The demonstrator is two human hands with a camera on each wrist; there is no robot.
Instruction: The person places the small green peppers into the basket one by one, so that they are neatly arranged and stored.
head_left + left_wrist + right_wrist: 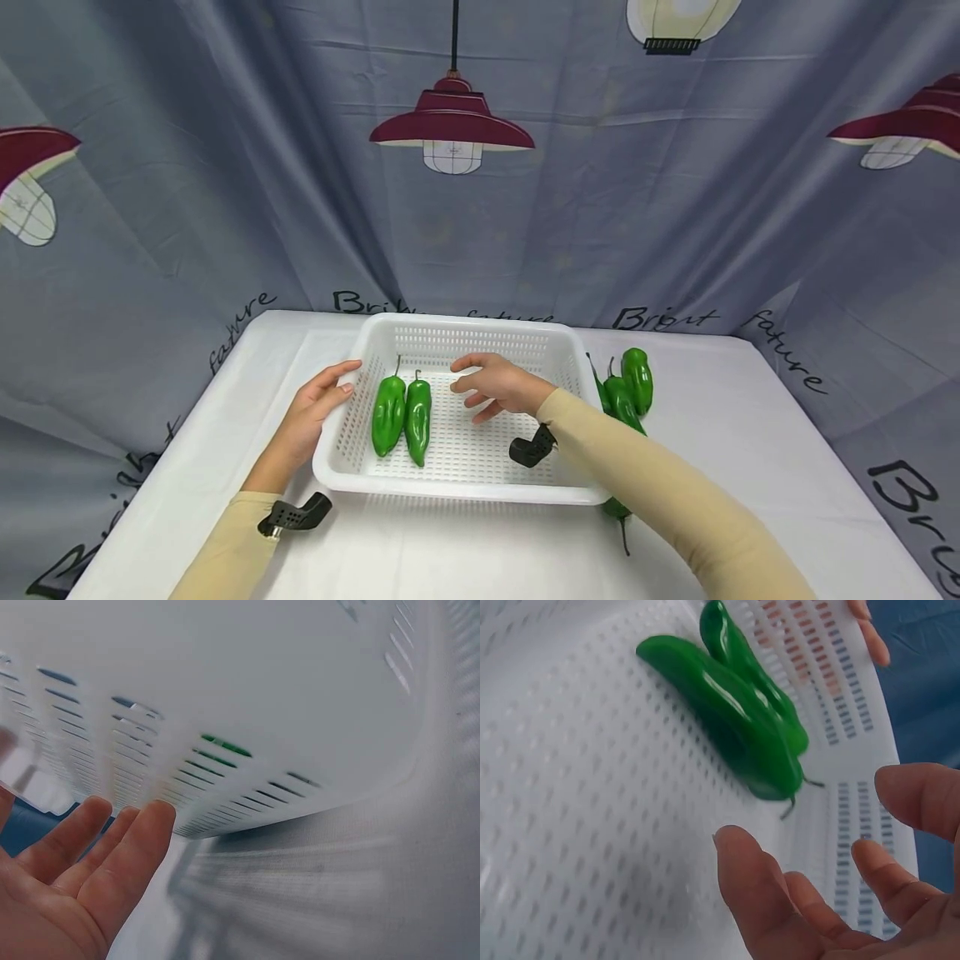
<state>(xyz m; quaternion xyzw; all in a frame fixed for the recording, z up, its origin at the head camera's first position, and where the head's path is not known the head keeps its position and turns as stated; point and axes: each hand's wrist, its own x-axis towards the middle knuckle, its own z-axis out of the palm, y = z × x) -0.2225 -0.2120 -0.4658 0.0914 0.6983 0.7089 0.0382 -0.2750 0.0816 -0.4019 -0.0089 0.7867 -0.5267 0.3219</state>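
Note:
Two long green peppers lie side by side in the left half of a white perforated basket (465,488): a wider left pepper (388,417) and a slimmer right pepper (417,421). My left hand (311,408) is at the basket's left side wall, its fingers extended along the outside; whether they touch it is hard to tell. Over the basket's middle, right of the peppers, hovers my right hand (506,385), fingers spread and holding nothing. The right wrist view shows the nearer pepper (727,720) just beyond those fingertips.
Outside the basket's right side, several more green peppers (637,379) lie on the white-covered table (757,433), partly hidden by the basket and my right forearm. One pepper tip and stem (619,512) shows near the front right corner. A grey printed curtain (480,233) hangs behind.

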